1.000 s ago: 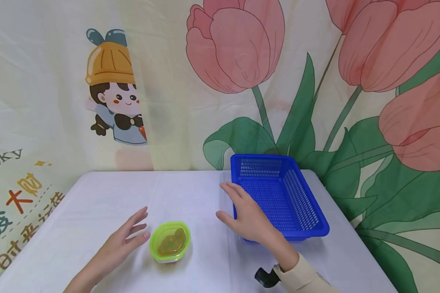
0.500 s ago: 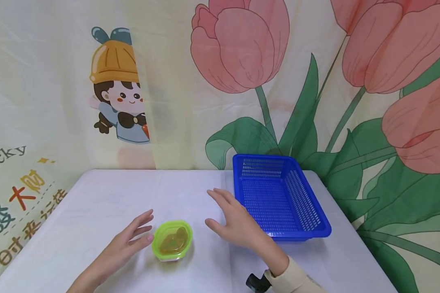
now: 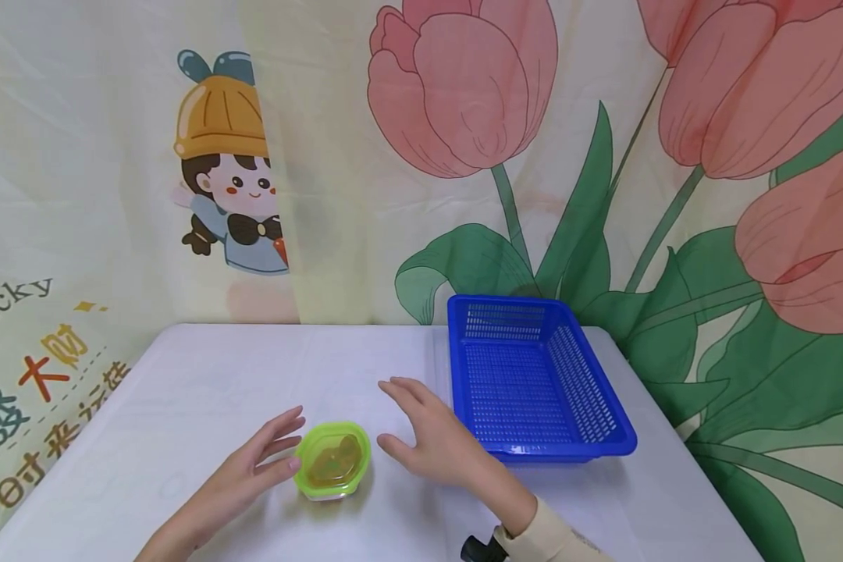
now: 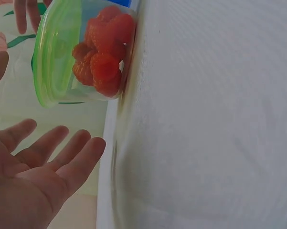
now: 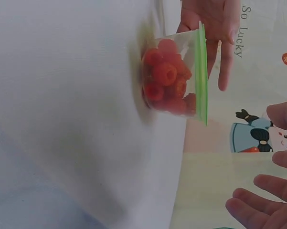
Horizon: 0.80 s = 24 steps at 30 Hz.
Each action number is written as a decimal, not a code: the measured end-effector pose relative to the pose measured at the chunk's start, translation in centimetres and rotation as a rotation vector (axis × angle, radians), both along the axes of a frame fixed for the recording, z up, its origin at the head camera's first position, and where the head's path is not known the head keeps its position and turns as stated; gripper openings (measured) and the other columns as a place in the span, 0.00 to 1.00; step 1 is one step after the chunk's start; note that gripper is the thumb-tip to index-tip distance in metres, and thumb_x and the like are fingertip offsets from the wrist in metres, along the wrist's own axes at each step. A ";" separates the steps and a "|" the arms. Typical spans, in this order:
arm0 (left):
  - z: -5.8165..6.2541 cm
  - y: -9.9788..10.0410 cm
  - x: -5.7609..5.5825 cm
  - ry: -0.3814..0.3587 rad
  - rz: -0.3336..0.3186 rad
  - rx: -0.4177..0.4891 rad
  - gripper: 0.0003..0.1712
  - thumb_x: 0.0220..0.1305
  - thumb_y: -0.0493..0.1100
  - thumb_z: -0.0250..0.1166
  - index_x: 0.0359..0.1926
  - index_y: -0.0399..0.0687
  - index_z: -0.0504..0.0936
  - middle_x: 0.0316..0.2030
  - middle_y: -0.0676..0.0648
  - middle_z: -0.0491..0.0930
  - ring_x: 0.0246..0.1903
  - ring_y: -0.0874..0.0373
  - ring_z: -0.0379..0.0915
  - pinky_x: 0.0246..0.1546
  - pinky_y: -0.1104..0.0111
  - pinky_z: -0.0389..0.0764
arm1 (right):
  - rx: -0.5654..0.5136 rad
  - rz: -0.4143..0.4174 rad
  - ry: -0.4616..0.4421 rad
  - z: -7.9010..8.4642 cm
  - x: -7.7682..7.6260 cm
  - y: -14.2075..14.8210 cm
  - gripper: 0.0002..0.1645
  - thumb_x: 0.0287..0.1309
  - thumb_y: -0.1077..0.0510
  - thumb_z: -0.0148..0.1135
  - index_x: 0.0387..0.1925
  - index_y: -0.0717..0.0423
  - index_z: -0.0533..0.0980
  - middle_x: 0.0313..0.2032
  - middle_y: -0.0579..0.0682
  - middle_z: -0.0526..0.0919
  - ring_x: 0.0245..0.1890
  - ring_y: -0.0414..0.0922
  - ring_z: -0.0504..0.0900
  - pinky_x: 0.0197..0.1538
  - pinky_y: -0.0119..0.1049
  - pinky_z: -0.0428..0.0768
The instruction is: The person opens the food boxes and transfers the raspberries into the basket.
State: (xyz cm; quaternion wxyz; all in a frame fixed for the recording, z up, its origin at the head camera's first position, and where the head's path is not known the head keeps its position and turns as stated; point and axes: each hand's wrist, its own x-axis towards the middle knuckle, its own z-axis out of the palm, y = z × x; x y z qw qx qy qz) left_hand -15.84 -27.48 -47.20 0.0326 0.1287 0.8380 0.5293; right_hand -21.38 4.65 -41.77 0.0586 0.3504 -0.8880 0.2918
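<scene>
A small clear food container with a green lid point(image 3: 333, 460) stands on the white table. Through its side, the wrist views show red raspberries point(image 4: 105, 52) inside. My left hand point(image 3: 256, 460) is just left of the container, fingers spread and relaxed; in the head view its thumb tip overlaps the lid's edge, but contact cannot be made out. On the other side, my right hand point(image 3: 432, 437) hovers with fingers extended, a short gap from the container. Neither hand holds anything. In the right wrist view the raspberries point(image 5: 169, 78) show from the opposite side.
A blue plastic basket point(image 3: 513, 390) with perforated walls stands at the back right of the white table point(image 3: 232, 367), beyond my right hand. Behind the table hangs a cloth backdrop point(image 3: 337, 195) printed with tulips and a cartoon figure.
My right hand has moved left, away from the basket's side and nearer the container. The left hand has shifted slightly right along with the whole view. The container stays standing on the table.
</scene>
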 end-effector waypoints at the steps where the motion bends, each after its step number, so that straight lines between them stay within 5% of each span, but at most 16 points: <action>1: -0.1 0.0 0.0 -0.006 -0.006 0.011 0.39 0.79 0.47 0.64 0.83 0.65 0.58 0.79 0.42 0.64 0.69 0.70 0.69 0.59 0.75 0.76 | 0.001 0.005 -0.002 -0.2 0.0 -0.1 0.42 0.71 0.48 0.69 0.80 0.49 0.64 0.76 0.52 0.68 0.76 0.50 0.70 0.74 0.51 0.72; 11: -0.7 0.1 -0.2 -0.054 -0.042 0.079 0.40 0.78 0.43 0.64 0.83 0.61 0.57 0.80 0.39 0.61 0.65 0.77 0.69 0.58 0.74 0.77 | 0.051 0.103 0.064 -2.2 -0.2 -0.8 0.37 0.70 0.50 0.68 0.77 0.50 0.69 0.72 0.50 0.73 0.72 0.48 0.74 0.73 0.45 0.74; 24: -1.2 0.0 -0.4 -0.090 -0.092 0.113 0.42 0.77 0.41 0.65 0.84 0.57 0.56 0.80 0.38 0.60 0.65 0.76 0.69 0.60 0.74 0.76 | 0.144 0.180 0.158 -2.9 -0.2 -1.1 0.35 0.70 0.49 0.68 0.75 0.50 0.71 0.70 0.50 0.76 0.70 0.46 0.76 0.71 0.41 0.76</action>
